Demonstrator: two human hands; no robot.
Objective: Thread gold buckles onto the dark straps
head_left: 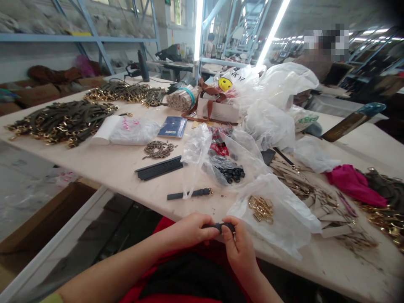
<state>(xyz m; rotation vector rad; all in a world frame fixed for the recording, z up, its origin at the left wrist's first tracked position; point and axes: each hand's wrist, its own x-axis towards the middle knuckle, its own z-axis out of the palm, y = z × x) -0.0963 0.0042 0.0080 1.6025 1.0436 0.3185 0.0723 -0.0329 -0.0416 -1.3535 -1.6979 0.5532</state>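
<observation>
Writing: white bag at bench far edge w/ yellow smiley sticker, dark letters above it, partly cut off, not readable; clear packet has pink handwriting, can't make it out; bag w/ green print toward far right, too small to read; blue booklet w/ pale marks, illegible.
Bags + contents: clear bag at near edge holds gold buckles; clear bag mid-bench holds black small parts, red label inside; cardboard box near far edge w/ brown straps draped over it.
Hands: left hand closed, thumb + fingers pinching one end of short black strap; right hand closed, pinching other end; strap held betw both hands just off bench near edge, above red cloth on lap.
Near hands: finished black strap w/ gold buckle flat on bench, just beyond left hand; stack of black strips left of it; small heap of metal bits behind those.
Bench: pale tabletop, scuffed; dark strap piles w/ gold hardware at left corner, more toward far edge; tan straps + magenta cloth at right end.
Room: workshop; strip lights overhead; blue steel racking by wall; another person beyond bench far edge.
</observation>
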